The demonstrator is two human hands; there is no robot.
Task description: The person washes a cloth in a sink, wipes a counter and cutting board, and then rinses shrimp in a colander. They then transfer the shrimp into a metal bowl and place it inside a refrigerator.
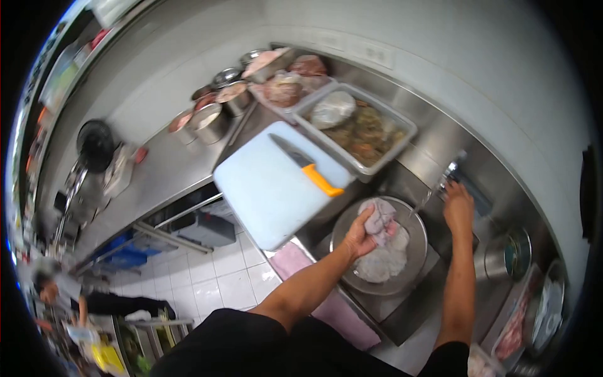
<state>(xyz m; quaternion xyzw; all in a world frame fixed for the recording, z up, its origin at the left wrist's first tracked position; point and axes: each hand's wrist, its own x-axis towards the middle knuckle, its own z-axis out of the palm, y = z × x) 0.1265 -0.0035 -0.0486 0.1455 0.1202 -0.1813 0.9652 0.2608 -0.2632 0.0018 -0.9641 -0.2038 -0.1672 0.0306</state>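
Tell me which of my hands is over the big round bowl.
Your left hand. It holds a pale pinkish bundle above the round bowl, while your right hand is up at the faucet.

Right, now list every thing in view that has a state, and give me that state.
Left hand: closed on a pale, soft item.
Right hand: at the tap; exact grip blurred.
Tap: seems to be running.
Metal bowl: uncovered, pale pieces inside.
Knife: lying flat on the board, unheld.
Cutting board: lying flat.
Plastic tub: lid off, filled with food.
Pink cloth: spread out.
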